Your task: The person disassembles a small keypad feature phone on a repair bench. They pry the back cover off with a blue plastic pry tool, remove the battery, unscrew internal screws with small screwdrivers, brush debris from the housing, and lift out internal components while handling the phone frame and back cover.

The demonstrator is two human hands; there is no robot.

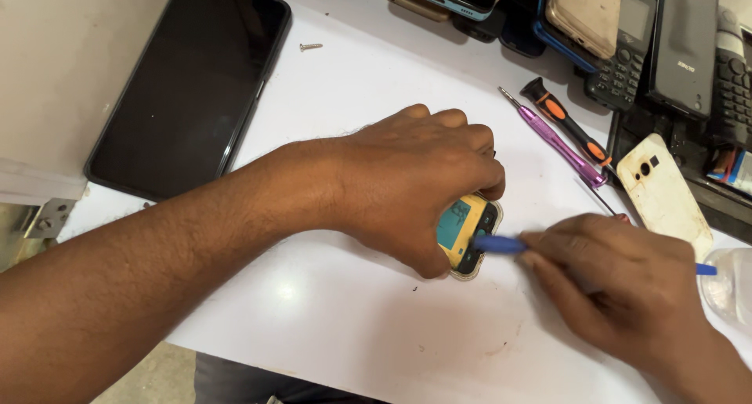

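On white table (352, 310), left hand (407, 177) grip clamping opened phone (468, 236), right hand (619, 286) pinching blue pry tool (499, 244) at its edge

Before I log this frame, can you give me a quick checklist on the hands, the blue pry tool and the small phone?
1. Left hand pins the small phone to the white table: ok.
2. Right hand grips the blue pry tool: ok.
3. Tool tip meets the phone's edge: ok.
4. Tip actually inside the seam: cannot tell.
5. Two screwdrivers lie apart from both hands: ok.
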